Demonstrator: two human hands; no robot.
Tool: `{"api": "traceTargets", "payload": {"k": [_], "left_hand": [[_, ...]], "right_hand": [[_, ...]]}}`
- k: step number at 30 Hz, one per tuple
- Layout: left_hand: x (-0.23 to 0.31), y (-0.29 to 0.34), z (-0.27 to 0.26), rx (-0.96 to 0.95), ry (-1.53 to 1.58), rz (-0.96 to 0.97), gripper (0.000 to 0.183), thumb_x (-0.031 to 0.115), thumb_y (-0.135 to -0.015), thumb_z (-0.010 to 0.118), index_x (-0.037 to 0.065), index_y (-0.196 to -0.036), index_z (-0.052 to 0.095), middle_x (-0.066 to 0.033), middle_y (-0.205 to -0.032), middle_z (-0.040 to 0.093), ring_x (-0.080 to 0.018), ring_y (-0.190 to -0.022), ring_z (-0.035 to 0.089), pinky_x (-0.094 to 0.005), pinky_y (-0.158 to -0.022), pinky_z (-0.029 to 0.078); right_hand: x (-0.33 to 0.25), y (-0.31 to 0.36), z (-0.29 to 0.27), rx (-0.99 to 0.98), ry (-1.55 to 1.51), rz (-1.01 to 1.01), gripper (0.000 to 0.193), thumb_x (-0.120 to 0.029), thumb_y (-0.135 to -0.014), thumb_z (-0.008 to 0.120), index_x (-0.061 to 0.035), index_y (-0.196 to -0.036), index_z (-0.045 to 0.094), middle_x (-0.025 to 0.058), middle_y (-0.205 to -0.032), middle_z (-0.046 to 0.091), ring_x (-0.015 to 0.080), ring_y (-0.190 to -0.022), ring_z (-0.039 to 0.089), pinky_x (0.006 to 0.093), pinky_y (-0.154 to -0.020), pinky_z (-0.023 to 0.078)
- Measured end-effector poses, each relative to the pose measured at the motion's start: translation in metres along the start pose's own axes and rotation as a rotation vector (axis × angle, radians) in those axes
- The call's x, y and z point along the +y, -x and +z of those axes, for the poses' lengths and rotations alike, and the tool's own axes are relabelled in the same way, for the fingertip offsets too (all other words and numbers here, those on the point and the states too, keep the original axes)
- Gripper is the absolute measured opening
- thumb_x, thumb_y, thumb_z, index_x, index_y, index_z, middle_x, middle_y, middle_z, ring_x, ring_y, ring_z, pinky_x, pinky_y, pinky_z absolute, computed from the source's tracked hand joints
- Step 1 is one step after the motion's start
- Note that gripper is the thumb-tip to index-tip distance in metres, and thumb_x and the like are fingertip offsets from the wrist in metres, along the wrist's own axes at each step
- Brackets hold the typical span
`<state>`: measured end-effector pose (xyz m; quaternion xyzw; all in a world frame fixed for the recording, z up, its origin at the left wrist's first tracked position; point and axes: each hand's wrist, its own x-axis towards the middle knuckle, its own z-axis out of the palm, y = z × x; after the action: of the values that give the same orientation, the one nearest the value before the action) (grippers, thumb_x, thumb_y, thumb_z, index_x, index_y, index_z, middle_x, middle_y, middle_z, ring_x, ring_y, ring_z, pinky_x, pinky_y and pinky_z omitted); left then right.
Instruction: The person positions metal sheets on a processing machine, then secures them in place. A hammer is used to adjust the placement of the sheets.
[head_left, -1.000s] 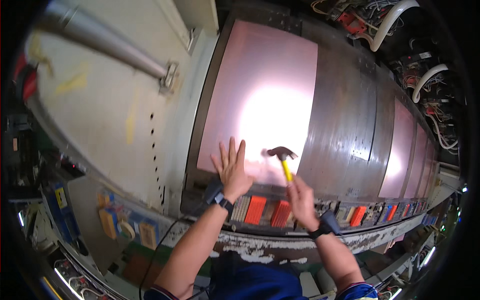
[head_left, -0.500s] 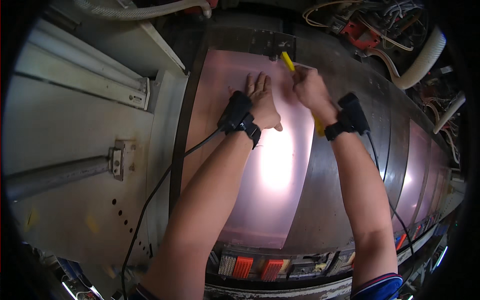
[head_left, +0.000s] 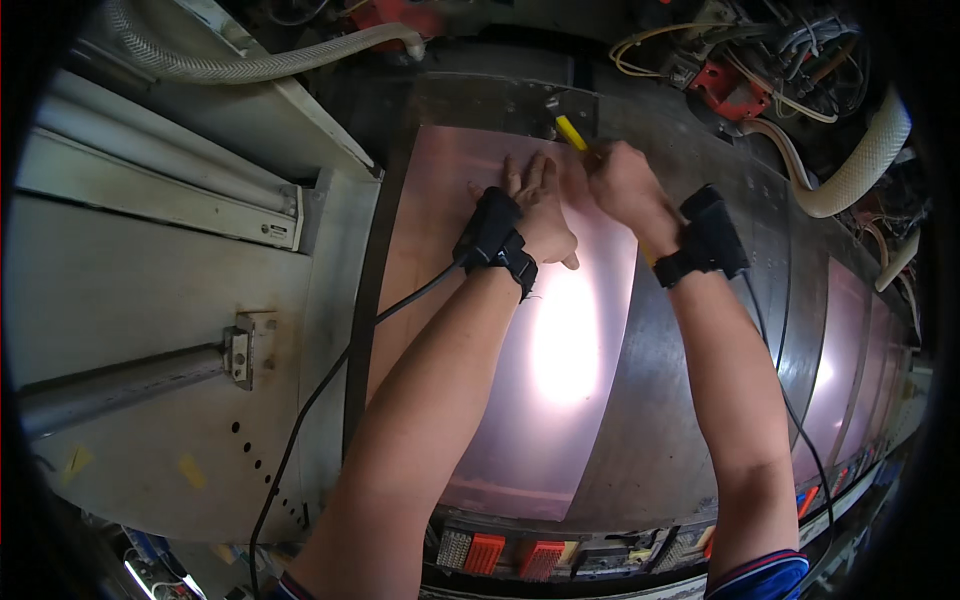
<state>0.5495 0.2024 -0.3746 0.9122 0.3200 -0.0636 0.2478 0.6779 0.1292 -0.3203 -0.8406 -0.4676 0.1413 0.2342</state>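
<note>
A shiny pinkish, copper-coloured sheet (head_left: 490, 455) lies flat on a dark metal bed. My left hand (head_left: 545, 225) rests on its far half, fingers spread and palm down. Closed in a fist, my right hand (head_left: 630, 185) grips a long yellow-handled tool (head_left: 571, 133) over the sheet's far right edge. The handle sticks out past the fist towards the far left, and a bit of yellow shows beneath my wrist. A small bright metal piece (head_left: 553, 103) is near the handle's far end; I cannot tell whether it belongs to the tool. Black devices are strapped to both wrists.
At left stands a grey machine frame (head_left: 170, 300) with a round bar (head_left: 130, 385). Ribbed hoses (head_left: 860, 180) and wiring hang at far right. More pinkish sheets (head_left: 835, 350) lie further right. Orange blocks (head_left: 485, 553) line the near edge. Black cables trail from both wrists.
The whole view has shifted, so the scene sits lower. The yellow handle has tilted further to the left in my right hand. My left hand remains spread on the sheet.
</note>
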Motion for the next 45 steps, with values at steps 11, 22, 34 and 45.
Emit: {"api": "traceTargets", "payload": {"k": [11,22,34,45], "left_hand": [[0.040,0.190,0.098,0.249,-0.032,0.242,0.069,0.044,-0.093,0.062,0.007,-0.149,0.046,-0.0109,-0.159,0.038,-0.0371,-0.150,0.025,-0.0658,-0.119,0.009],[0.070,0.272,0.143,0.357,-0.249,0.239,0.073,0.036,-0.094,0.063,0.010,-0.156,0.034,-0.0086,-0.161,0.036,-0.0339,-0.149,0.027,-0.0568,-0.122,0.016],[0.589,0.368,0.318,0.219,0.195,0.546,0.052,0.018,-0.087,0.068,0.012,-0.137,0.059,-0.0191,-0.145,0.052,-0.0359,-0.142,0.040,-0.0515,-0.120,0.024],[0.754,0.310,0.437,-0.030,0.040,0.135,0.085,0.038,-0.072,0.081,0.033,-0.150,0.047,-0.0076,-0.169,0.012,-0.0375,-0.155,-0.003,-0.0702,-0.117,-0.010]], "right_hand": [[0.030,0.154,-0.012,0.185,-0.594,0.320,0.024,-0.020,-0.103,0.053,-0.0006,-0.103,0.067,0.0112,-0.065,0.063,0.0217,-0.053,0.062,0.0356,-0.049,0.049],[0.166,0.678,-0.202,0.648,-0.640,0.970,0.028,-0.026,-0.107,0.050,-0.0038,-0.116,0.063,-0.0029,-0.067,0.052,0.0055,-0.047,0.046,0.0220,-0.040,0.035],[0.430,0.850,-0.342,0.497,-0.349,0.668,0.026,-0.017,-0.104,0.053,0.0019,-0.120,0.062,0.0126,-0.067,0.058,0.0235,-0.054,0.056,0.0333,-0.050,0.043],[0.499,0.837,-0.408,0.155,-0.382,0.427,0.028,-0.009,-0.102,0.052,0.0052,-0.127,0.057,0.0209,-0.079,0.064,0.0371,-0.070,0.065,0.0450,-0.064,0.049]]}}
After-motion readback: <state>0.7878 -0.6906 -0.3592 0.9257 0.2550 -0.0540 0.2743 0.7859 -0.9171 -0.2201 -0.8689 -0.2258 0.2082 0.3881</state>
